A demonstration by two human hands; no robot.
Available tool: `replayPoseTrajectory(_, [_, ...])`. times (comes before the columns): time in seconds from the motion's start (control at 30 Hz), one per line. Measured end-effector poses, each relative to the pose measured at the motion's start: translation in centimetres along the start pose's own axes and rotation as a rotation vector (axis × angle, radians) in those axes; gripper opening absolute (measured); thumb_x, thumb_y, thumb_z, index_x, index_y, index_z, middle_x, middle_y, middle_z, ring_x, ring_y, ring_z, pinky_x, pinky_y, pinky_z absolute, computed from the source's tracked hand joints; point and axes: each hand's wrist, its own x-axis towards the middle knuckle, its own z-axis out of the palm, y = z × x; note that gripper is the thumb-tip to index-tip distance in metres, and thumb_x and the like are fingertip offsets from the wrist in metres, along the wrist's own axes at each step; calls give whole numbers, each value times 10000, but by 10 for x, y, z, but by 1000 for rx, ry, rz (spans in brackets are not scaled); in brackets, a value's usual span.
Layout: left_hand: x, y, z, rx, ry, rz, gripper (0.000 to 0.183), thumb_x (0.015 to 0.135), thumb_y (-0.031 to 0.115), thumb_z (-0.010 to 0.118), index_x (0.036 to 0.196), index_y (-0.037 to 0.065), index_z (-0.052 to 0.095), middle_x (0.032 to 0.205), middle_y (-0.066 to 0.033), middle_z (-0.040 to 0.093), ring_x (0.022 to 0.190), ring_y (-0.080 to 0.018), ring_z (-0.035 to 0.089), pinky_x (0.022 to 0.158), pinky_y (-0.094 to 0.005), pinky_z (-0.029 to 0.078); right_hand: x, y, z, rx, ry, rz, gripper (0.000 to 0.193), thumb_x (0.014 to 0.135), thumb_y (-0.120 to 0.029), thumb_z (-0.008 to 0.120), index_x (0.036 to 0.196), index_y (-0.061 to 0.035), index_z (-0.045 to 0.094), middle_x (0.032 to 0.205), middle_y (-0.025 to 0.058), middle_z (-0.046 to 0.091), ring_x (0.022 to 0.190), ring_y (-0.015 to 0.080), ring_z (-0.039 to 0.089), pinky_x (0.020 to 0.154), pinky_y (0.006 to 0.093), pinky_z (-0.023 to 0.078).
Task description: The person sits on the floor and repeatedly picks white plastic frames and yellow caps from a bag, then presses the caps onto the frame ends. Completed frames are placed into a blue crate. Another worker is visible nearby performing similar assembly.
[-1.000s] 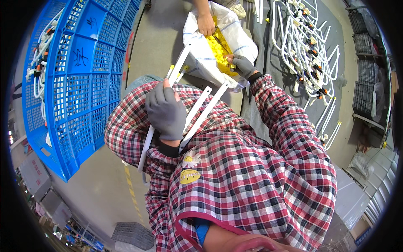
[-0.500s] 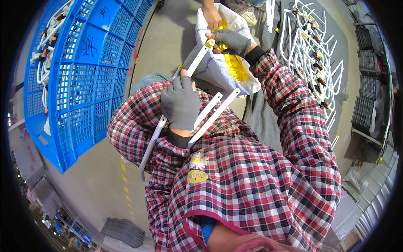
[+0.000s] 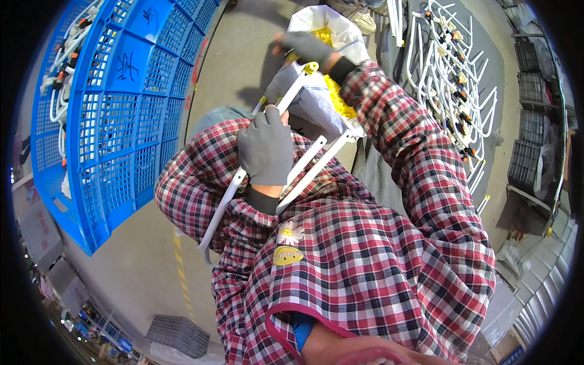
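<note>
My left hand [image 3: 266, 147], in a grey glove with bare fingertips, is closed round a white metal tube [image 3: 292, 91]. A yellow plastic fitting [image 3: 311, 68] sits on the far end of that tube. More white tubes [image 3: 314, 160] with holes at their flattened ends lie across my lap beside the left wrist. My right hand [image 3: 309, 48], gloved alike, is above the white woven bag [image 3: 350, 30], just beyond the fitting and apart from it. Motion blurs its fingers, so whatever they hold cannot be made out. Yellow plastic pieces [image 3: 340, 100] fill the bag.
At left stands a large blue plastic crate [image 3: 125, 115] with white tube assemblies [image 3: 64, 76] in it. To the right, many bent white tubes with orange and black fittings [image 3: 453, 79] lie on a dark sheet. Grey crates [image 3: 528, 159] line the far right. Someone's shoe [image 3: 364, 23] shows behind the bag.
My right hand has left the yellow fitting and moved up and left. The other person's hand has gone from the bag. My left hand still grips the tube, shifted slightly right.
</note>
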Motion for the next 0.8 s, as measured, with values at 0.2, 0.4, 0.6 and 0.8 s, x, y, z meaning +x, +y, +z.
replayPoseTrajectory(0.2, [-7, -2, -4, 14, 14, -28, 248, 989, 315, 630, 914, 83, 587, 757, -115, 656, 642, -289, 680, 604, -412, 522, -8, -8, 35, 178, -291, 187, 354, 979, -370, 696, 910, -23, 682, 751, 4, 637, 634, 117, 613, 596, 258, 491])
replayPoseTrajectory(0.4, [-6, -6, 6, -77, 27, -17, 255, 941, 277, 686, 1017, 42, 622, 834, -108, 662, 746, -276, 691, 686, -417, 535, -7, 8, 42, 143, -226, 91, 388, 990, -407, 667, 984, -20, 694, 903, 30, 703, 783, 119, 642, 699, 262, 511])
replayPoseTrajectory(0.6, [-31, -16, -36, -265, 75, 316, 397, 847, 289, 732, 1140, 29, 665, 1053, -68, 619, 1026, -243, 601, 1069, -523, 386, -21, 48, 5, 944, -185, -48, 330, 1039, -182, 575, 1247, 72, 595, 1298, 198, 605, 1267, 290, 612, 1029, 309, 568])
replayPoseTrajectory(0.8, [-63, -19, -24, -140, -10, 280, 309, 845, 285, 739, 1039, 54, 672, 1033, -45, 621, 984, -220, 600, 1198, -531, 262, -68, 79, -25, 1162, -352, 109, 378, 1058, -149, 522, 1380, 46, 495, 1319, 230, 594, 1148, 248, 662, 896, 275, 632])
